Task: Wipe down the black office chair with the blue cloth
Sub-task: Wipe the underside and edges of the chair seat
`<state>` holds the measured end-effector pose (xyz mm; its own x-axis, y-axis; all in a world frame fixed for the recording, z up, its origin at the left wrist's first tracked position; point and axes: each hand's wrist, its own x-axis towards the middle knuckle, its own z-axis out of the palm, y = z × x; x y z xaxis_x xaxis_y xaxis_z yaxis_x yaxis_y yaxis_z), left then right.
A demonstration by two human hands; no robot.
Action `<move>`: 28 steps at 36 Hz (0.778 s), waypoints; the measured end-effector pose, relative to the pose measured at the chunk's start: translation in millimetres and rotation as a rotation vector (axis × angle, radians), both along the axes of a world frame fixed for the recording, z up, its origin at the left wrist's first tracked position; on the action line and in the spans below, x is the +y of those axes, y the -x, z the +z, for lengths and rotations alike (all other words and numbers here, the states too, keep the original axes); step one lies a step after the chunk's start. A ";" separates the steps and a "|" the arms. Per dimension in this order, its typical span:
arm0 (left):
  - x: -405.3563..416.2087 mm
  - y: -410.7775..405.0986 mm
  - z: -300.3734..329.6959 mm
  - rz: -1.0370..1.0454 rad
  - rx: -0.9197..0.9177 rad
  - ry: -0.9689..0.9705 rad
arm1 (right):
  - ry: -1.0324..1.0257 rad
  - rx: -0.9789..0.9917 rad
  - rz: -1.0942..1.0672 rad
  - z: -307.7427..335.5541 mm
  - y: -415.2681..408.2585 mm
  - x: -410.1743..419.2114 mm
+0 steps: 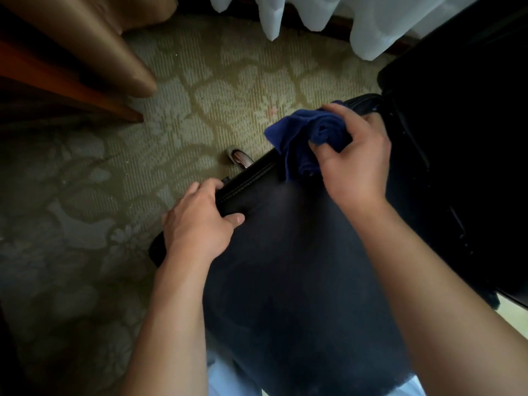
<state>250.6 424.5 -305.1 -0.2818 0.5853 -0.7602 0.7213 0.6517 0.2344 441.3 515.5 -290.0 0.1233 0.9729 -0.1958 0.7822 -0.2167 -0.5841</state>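
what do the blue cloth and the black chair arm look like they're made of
The cloth looks like soft fuzzy fabric, perhaps microfibre or terry: matte, bunching in thick folds in the right hand. The chair arm looks like leather or imitation leather: smooth, faintly shiny, with a stitched seam.

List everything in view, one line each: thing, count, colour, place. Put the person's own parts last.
Black padded office chair: one, black with pale stitching, centre and right.
Bunched blue cloth: one, dark blue, on the chair's stitched edge.
Shiny metal chair foot: one, silver, on the carpet beyond the chair edge.
Patterned carpet: one, olive and pale floral, floor.
Sheer curtain: one, white, top.
Tan drape: one, gold-brown, top left.
Left hand: grips the chair edge.
Right hand: grips the cloth.
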 end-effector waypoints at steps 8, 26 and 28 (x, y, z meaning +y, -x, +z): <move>10.8 -2.8 3.0 -0.006 -0.028 0.036 | -0.042 0.147 -0.005 5.5 -7.0 -12.8; 34.0 -30.0 -4.2 0.069 -0.096 -0.045 | 0.039 0.167 0.085 -8.1 2.4 -14.2; 33.9 -29.1 -4.4 0.082 -0.106 -0.046 | 0.015 0.156 0.049 -8.8 -5.1 -3.7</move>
<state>279.7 458.4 -309.5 -0.2497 0.5985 -0.7612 0.6357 0.6943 0.3374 446.3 511.8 -298.9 0.0423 0.9737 -0.2239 0.6919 -0.1902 -0.6965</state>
